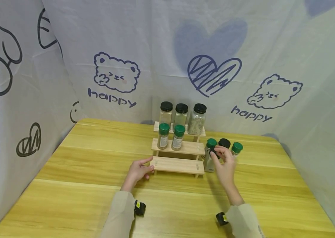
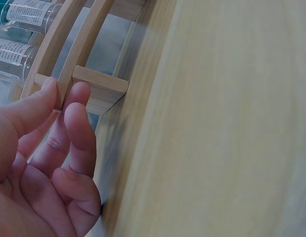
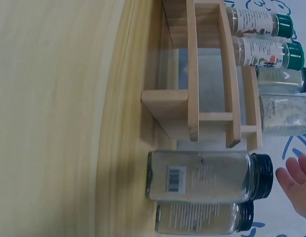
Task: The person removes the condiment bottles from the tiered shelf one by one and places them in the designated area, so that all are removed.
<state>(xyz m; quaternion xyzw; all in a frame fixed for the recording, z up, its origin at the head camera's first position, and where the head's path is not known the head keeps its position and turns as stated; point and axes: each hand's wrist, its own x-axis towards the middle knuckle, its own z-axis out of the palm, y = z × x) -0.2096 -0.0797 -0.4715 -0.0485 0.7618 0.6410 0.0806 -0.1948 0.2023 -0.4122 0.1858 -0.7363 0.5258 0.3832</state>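
Note:
A three-tier wooden spice rack (image 1: 177, 165) stands mid-table. My left hand (image 1: 138, 171) pinches the left end of its lowest shelf between thumb and fingers, as the left wrist view shows. To the rack's right, a clear glass jar (image 3: 207, 177) with a black lid (image 3: 263, 176) stands upright on the table. Over that lid is my right hand (image 1: 225, 167), fingers loosely bent; in the right wrist view its fingertips appear just apart from the lid. Its thumb is hidden there. A second black-lidded jar (image 3: 198, 217) and two green-capped bottles, one at the far right (image 1: 237, 147), stand close by.
Three black-lidded jars, one at the right (image 1: 197, 121), stand on the top shelf. Two green-capped bottles, including the left one (image 1: 163, 136), occupy the middle shelf. Behind the wooden table (image 1: 96, 158) hangs a printed white cloth (image 1: 155, 39).

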